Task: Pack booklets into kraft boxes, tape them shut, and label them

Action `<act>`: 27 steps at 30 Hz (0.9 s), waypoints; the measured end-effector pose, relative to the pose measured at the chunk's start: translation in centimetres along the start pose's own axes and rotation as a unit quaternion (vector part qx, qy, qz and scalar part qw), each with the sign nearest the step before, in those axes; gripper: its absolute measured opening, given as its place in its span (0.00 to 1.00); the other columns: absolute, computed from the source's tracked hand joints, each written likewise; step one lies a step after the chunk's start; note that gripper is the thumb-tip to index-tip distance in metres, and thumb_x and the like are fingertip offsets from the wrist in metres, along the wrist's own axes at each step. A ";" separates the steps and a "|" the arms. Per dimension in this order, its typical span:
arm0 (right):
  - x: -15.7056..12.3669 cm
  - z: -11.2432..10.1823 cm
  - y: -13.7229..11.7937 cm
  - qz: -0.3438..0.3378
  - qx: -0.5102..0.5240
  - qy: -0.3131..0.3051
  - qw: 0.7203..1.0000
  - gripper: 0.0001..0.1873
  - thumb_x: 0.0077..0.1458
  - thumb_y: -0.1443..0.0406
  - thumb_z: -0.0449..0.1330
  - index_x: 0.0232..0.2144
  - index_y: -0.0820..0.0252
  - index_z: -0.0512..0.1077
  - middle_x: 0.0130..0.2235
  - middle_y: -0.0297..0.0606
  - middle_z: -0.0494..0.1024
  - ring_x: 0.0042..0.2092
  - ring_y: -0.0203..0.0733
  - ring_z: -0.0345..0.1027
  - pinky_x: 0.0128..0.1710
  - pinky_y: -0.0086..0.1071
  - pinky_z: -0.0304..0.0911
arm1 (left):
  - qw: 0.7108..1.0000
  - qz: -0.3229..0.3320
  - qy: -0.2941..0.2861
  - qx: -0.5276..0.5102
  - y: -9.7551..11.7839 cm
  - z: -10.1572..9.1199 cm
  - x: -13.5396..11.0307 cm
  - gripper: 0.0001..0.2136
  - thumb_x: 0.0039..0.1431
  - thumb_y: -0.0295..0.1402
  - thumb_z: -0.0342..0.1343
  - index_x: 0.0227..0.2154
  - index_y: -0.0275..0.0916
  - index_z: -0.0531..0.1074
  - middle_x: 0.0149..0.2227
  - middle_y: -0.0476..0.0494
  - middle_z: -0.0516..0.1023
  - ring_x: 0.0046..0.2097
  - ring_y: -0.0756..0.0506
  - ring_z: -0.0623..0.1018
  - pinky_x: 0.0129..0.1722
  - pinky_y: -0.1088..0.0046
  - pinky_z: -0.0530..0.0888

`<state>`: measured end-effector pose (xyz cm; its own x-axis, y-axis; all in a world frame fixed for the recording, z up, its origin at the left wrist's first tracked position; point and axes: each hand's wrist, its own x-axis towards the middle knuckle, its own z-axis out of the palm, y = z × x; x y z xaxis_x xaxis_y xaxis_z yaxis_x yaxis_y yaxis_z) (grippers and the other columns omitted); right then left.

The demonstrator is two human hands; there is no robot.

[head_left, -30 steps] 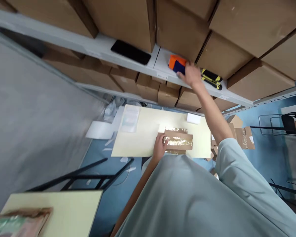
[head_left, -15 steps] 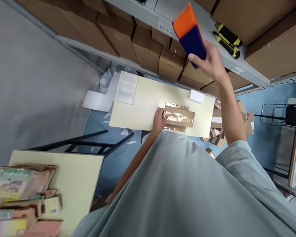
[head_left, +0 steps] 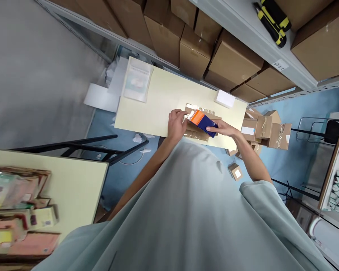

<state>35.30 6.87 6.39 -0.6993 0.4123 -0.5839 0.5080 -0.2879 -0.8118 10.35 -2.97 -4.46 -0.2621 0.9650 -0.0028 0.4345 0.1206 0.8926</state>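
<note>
On the pale yellow table (head_left: 161, 96) lies a brown cardboard package (head_left: 199, 133) wrapped in shiny clear tape. Over it, my right hand (head_left: 222, 127) grips a flat, oblong dark blue and orange case (head_left: 206, 122), its orange end pointing left. My left hand (head_left: 176, 124) is at the package's left end, fingers bent in close to the case's orange end. Something pale shows by its fingertips, too small to name. The case covers part of the package.
A plastic-sleeved sheet (head_left: 137, 81) and a white box (head_left: 225, 98) lie on the table. Cardboard boxes (head_left: 197, 49) line the shelving behind, with yellow-black cutters (head_left: 272, 22) above. More cartons (head_left: 264, 128) lie right; a second table (head_left: 81, 188) with packets stands lower left.
My right hand has brought the blue and orange case down from the shelf to the taped package. My left hand stays at the package's left end. The view has shifted a little.
</note>
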 end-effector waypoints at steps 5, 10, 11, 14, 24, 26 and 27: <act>-0.8 -0.7 -0.3 -0.009 -0.019 -0.021 1.000 0.34 0.59 0.36 0.73 0.44 0.59 0.76 0.34 0.33 0.81 0.33 0.39 0.74 0.30 0.31 0.70 | 0.985 -0.083 -0.032 -0.150 3.7 -2.0 -0.2 0.26 0.79 0.57 0.50 0.46 0.42 0.84 0.46 0.35 0.86 0.53 0.37 0.83 0.57 0.54 0.80; -1.7 -0.5 -1.6 -0.041 -0.036 -0.037 0.998 0.32 0.61 0.38 0.72 0.43 0.60 0.76 0.34 0.34 0.80 0.35 0.40 0.74 0.33 0.32 0.72 | 0.942 -0.177 -0.092 -0.271 6.4 -4.0 -1.0 0.32 0.60 0.70 0.65 0.38 0.41 0.85 0.34 0.41 0.85 0.42 0.41 0.83 0.43 0.65 0.80; -1.9 -0.4 -1.9 -0.046 -0.041 -0.040 0.997 0.32 0.61 0.38 0.72 0.43 0.60 0.76 0.34 0.34 0.80 0.36 0.40 0.73 0.34 0.32 0.71 | 0.940 -0.179 -0.086 -0.279 6.6 -4.2 -1.1 0.31 0.59 0.69 0.67 0.37 0.41 0.85 0.34 0.42 0.85 0.42 0.42 0.83 0.43 0.66 0.80; -2.4 0.0 -3.0 -0.043 -0.062 -0.042 0.996 0.32 0.61 0.37 0.72 0.43 0.60 0.76 0.35 0.34 0.79 0.37 0.40 0.72 0.35 0.33 0.70 | 0.936 -0.188 -0.077 -0.288 6.6 -4.4 -1.5 0.27 0.60 0.63 0.71 0.37 0.40 0.84 0.35 0.41 0.85 0.41 0.42 0.83 0.43 0.65 0.81; -3.9 1.1 -6.0 0.006 -0.113 -0.034 0.993 0.33 0.58 0.35 0.71 0.39 0.58 0.76 0.34 0.35 0.79 0.34 0.40 0.70 0.33 0.32 0.68 | 0.958 -0.179 -0.026 -0.224 6.2 -3.3 -2.5 0.13 0.63 0.44 0.68 0.39 0.38 0.85 0.37 0.43 0.86 0.40 0.43 0.84 0.44 0.67 0.81; -4.3 1.0 -6.4 0.029 -0.116 -0.037 0.992 0.33 0.58 0.35 0.71 0.38 0.58 0.75 0.32 0.34 0.79 0.33 0.39 0.71 0.33 0.32 0.68 | 0.955 -0.190 -0.028 -0.227 6.3 -3.1 -3.0 0.13 0.63 0.43 0.68 0.38 0.38 0.85 0.37 0.43 0.86 0.40 0.43 0.83 0.44 0.67 0.81; -4.4 1.0 -6.6 0.040 -0.117 -0.038 0.992 0.34 0.57 0.35 0.72 0.37 0.58 0.75 0.32 0.34 0.79 0.33 0.39 0.71 0.32 0.32 0.68 | 0.953 -0.195 -0.030 -0.231 6.4 -3.1 -3.2 0.13 0.63 0.43 0.68 0.38 0.38 0.85 0.37 0.43 0.86 0.40 0.43 0.83 0.44 0.67 0.81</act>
<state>34.54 6.09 14.33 -0.6839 0.3266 -0.6524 0.6600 -0.1041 -0.7440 11.28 -6.00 2.62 -0.2702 0.8810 -0.3882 -0.1153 0.3707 0.9216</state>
